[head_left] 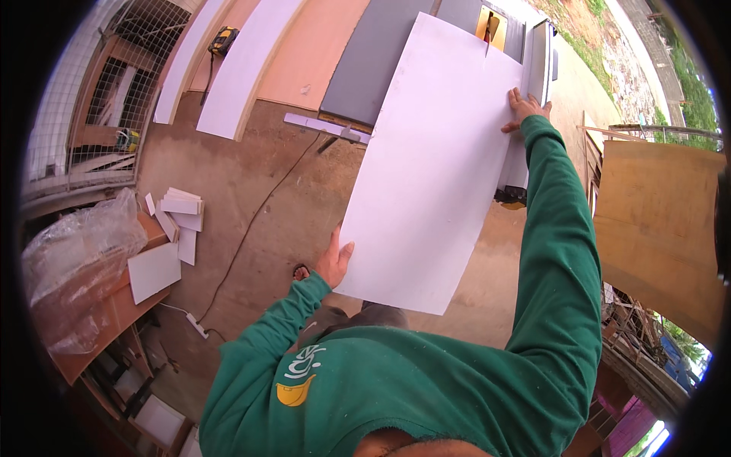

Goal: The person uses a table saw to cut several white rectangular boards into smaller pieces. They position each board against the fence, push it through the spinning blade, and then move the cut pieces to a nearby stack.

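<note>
A large white board (434,167) lies over the grey table of a table saw (364,65), its near end reaching out toward my body. The saw blade (488,34) stands in a yellow insert at the board's far edge. With the thumb on top, my left hand (333,263) grips the board's left edge near its near corner; the fingers underneath are partly hidden. My right hand (527,110) lies at the right edge with fingers spread, against the saw's long fence (539,72).
Long white strips (247,68) lie left of the saw, with a yellow and black tape measure (223,40) on them. A cable (255,217) crosses the floor to a power strip (196,326). White offcuts (183,209) sit at left near plastic sheeting (76,259). A brown panel (655,236) stands right.
</note>
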A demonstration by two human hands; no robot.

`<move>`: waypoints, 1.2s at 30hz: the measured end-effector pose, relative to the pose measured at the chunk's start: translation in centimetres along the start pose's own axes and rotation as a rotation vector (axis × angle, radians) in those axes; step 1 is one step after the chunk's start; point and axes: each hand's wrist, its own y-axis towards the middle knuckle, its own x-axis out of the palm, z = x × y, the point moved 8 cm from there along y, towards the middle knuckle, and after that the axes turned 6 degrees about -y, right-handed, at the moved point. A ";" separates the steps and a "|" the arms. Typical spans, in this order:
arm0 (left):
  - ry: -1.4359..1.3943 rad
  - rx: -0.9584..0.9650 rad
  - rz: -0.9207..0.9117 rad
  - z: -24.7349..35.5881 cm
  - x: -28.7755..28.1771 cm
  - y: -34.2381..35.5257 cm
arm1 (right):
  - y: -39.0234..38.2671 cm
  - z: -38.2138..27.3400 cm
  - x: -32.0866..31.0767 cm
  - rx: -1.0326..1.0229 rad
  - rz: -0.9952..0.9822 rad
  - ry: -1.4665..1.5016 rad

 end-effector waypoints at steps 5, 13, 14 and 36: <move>-0.015 0.000 -0.012 -0.5 0.1 0.9 | 0.7 0.1 -0.4 -0.007 0.004 -0.001; 0.047 0.119 0.069 0.1 -0.2 2.4 | 2.9 1.0 0.0 0.008 -0.023 -0.024; 0.048 0.129 0.073 0.4 -0.2 2.6 | 3.0 0.9 -0.2 0.005 -0.024 -0.023; 0.034 0.082 0.067 2.3 -0.2 5.7 | 6.9 2.5 -0.8 -0.021 0.017 0.018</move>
